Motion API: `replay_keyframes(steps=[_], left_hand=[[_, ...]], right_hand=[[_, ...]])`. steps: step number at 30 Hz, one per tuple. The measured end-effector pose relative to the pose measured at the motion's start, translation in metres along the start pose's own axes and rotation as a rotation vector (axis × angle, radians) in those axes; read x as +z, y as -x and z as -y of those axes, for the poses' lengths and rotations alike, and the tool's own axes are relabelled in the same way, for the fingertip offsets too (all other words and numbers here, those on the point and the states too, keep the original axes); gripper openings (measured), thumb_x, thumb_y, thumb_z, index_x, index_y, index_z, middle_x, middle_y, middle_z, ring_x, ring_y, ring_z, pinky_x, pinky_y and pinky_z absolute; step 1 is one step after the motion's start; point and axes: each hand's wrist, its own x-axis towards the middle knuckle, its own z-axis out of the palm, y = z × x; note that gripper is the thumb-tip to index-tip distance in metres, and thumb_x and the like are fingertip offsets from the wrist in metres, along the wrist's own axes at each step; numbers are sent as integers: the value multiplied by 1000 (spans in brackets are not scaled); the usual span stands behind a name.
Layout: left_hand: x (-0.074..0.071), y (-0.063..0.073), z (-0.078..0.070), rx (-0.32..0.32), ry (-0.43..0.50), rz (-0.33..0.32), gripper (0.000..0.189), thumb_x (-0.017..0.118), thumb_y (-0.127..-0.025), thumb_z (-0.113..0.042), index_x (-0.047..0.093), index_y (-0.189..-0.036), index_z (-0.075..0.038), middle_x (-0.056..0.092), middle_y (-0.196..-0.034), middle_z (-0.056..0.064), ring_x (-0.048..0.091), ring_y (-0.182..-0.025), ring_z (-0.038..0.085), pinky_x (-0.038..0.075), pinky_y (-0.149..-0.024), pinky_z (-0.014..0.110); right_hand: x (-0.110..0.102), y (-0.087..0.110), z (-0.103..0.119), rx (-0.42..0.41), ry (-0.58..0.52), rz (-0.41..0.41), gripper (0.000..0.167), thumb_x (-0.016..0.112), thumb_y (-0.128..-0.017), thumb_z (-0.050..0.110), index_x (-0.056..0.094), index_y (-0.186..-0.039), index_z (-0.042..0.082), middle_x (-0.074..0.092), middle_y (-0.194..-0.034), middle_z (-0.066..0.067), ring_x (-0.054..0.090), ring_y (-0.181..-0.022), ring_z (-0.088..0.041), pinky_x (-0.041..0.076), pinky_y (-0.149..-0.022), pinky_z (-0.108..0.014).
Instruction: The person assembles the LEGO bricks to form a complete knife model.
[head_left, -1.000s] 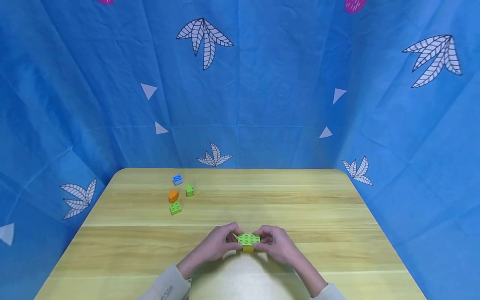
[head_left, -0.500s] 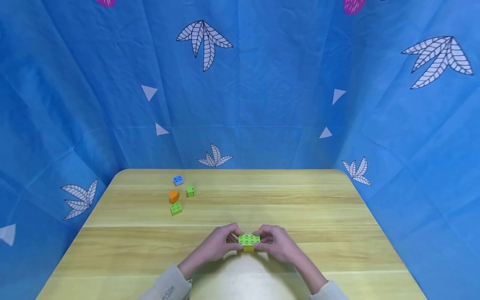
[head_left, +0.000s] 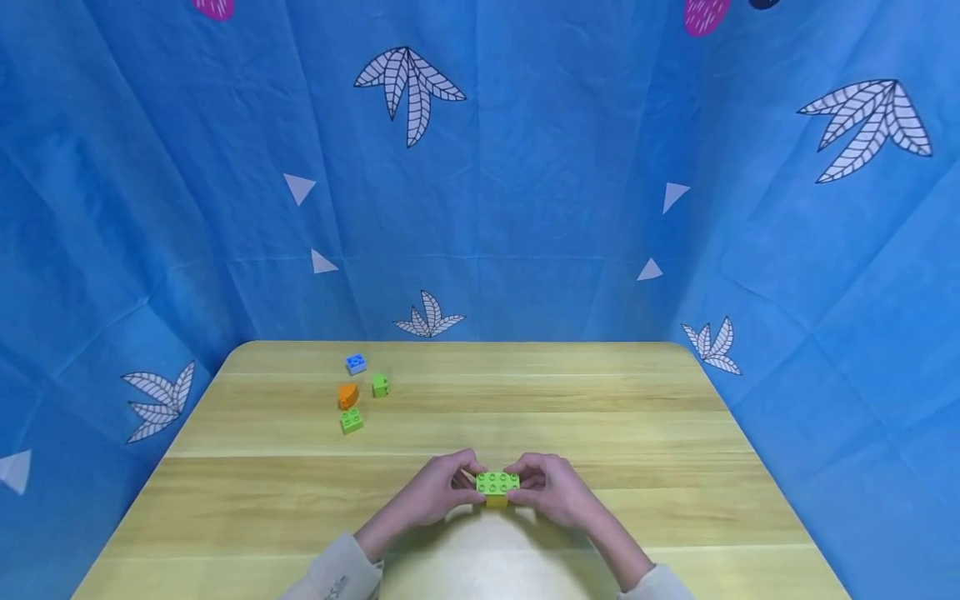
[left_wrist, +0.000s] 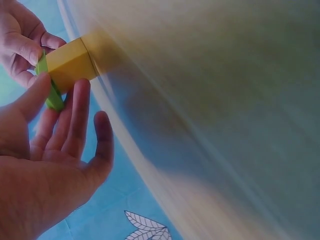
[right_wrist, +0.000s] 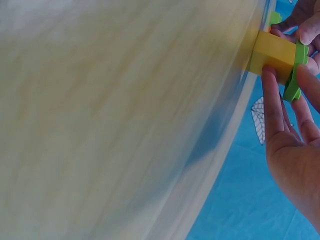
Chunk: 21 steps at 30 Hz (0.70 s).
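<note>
Near the front of the wooden table, a flat green building brick (head_left: 498, 480) with round studs lies on top of a yellow block (head_left: 497, 502). My left hand (head_left: 438, 490) pinches the green brick's left end, thumb nearest me. At its right end, my right hand (head_left: 553, 493) pinches it in the same way. Both wrist views show the yellow block (left_wrist: 70, 62) standing on the table under the wider green brick (right_wrist: 296, 72). A fingertip of the right hand (right_wrist: 295, 145) touches the yellow block's side.
At the table's back left lie a blue brick (head_left: 356, 364), a small green brick (head_left: 380, 386), an orange rounded piece (head_left: 348, 396) and a green studded brick (head_left: 352, 421). A blue patterned cloth (head_left: 562, 167) hangs around the table (head_left: 600, 400).
The head view has tilted up slightly, so the scene sits a little lower. Both hands keep the same hold on the green brick, and the loose pieces have not moved.
</note>
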Motion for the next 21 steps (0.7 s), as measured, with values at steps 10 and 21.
replay_keyframes(steps=[10, 21], left_hand=[[0, 1, 0, -5, 11, -1, 21, 80, -88, -13, 66, -103, -14, 74, -114, 8, 70, -91, 14, 59, -78, 23], [1, 1, 1, -8, -18, -1, 21, 80, -89, -15, 65, -103, -15, 74, -118, 7, 69, -90, 12, 58, -77, 23]], right_hand=[[-1, 0, 0, -7, 3, -1, 33, 80, -88, 13, 70, -118, 2, 75, -105, -9, 72, -92, -17, 61, -83, -25], [0, 2, 0, 5, 19, -26, 34, 82, -87, 13, 71, -118, 3, 70, -93, -4, 67, -80, -14, 59, -70, -22]])
